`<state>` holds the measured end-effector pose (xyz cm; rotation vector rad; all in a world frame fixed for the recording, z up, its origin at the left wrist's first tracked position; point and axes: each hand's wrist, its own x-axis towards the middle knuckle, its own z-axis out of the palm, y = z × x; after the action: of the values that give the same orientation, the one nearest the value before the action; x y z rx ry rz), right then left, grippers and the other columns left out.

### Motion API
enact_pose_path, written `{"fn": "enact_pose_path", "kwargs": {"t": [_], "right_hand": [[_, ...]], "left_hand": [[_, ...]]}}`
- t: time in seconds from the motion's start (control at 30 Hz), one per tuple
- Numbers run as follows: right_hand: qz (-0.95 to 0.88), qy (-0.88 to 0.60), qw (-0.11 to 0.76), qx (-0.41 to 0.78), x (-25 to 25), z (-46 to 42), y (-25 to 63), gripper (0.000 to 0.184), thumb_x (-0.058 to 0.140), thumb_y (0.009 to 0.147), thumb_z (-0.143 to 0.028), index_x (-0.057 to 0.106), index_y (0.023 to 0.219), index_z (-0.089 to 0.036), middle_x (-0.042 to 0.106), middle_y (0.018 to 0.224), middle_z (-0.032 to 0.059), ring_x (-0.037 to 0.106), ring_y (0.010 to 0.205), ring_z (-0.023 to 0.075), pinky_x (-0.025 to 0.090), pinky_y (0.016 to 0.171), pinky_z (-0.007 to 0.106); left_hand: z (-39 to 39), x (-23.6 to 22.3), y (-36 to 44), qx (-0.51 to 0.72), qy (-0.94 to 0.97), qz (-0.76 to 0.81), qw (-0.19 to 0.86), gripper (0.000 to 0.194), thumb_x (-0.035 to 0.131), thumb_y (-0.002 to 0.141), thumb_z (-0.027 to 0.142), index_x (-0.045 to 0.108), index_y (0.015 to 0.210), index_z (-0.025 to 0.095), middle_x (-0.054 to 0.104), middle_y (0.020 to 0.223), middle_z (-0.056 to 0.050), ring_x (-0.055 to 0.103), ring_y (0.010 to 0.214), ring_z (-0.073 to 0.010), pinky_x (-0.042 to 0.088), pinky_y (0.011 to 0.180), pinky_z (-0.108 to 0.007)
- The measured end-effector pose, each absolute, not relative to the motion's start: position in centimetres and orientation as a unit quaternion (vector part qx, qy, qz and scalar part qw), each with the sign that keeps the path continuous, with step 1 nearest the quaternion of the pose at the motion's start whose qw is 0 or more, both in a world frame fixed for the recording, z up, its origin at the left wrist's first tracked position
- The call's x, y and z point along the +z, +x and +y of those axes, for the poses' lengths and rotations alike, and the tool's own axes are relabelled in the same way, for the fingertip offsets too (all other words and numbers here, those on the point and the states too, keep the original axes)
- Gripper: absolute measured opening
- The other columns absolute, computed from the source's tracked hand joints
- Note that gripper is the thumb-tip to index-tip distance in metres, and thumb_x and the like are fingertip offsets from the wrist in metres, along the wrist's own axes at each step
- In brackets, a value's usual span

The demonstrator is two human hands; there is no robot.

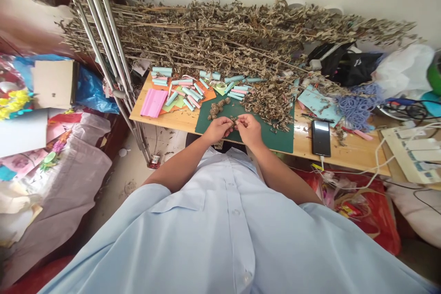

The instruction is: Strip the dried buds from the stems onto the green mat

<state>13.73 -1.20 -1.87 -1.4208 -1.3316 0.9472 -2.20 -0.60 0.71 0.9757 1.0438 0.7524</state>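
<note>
Left hand [219, 130] and right hand [250, 130]: both pinched closed on sprig [233, 123] | sprig: held between them, long axis unclear | leaf pile [270, 104]: heaped beyond right hand, nearer it.

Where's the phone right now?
Head view, right side: the phone lies on the wooden table, just right of the green mat, with a white cable plugged into its near end.
</note>
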Motion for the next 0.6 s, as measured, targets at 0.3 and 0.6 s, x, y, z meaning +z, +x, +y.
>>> {"fn": "enact_pose_path", "kwargs": {"t": [0.3, 0.6], "right_hand": [[-0.580, -0.562, 0.439, 0.394, -1.37, -1.63, 13.79, 0.023, 0.064, 0.083, -0.037, 0.066, 0.101, -0.022, 0.073, 0.091, 0.0039, 0.070, 0.081, 0.0190, 0.059, 0.081, 0.037], [-0.583, -0.558, 0.422, 0.413, -1.05, -1.32, 13.72, 0.022, 0.068, 0.076, -0.032, 0.065, 0.095, -0.020, 0.072, 0.083, 0.0027, 0.070, 0.074, 0.0181, 0.060, 0.074, 0.036]], "left_hand": [[-0.49, -0.04, -2.32, 0.360, 0.426, 0.451, 0.697, 0.011, 0.060, 0.085, 0.023, 0.054, 0.091, 0.016, 0.062, 0.070, 0.001, 0.051, 0.049, -0.0053, 0.034, 0.047, -0.018], [-0.47, -0.15, -2.51, 0.345, 0.470, 0.452, 0.675, 0.007, 0.060, 0.084, 0.020, 0.055, 0.086, 0.016, 0.062, 0.069, 0.001, 0.051, 0.050, -0.0052, 0.035, 0.048, -0.018]]}}
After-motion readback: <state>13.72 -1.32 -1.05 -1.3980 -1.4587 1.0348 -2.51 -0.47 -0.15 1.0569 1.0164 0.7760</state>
